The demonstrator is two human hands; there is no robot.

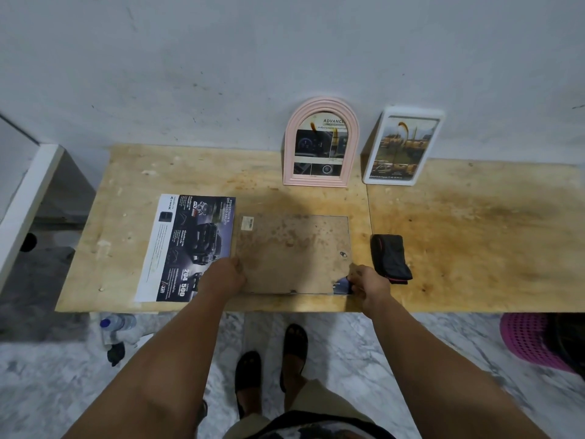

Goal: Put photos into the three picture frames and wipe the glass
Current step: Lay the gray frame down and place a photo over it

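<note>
Your left hand grips the left edge of a flat brown board, spotted and rough. Your right hand pinches a shiny photo corner at its near right corner. A dark folded cloth lies just right of that hand. A glossy car paper lies left.

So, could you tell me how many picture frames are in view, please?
3: the pink arched frame and the white frame lean against the wall; the third frame lies face down between both hands.
</note>
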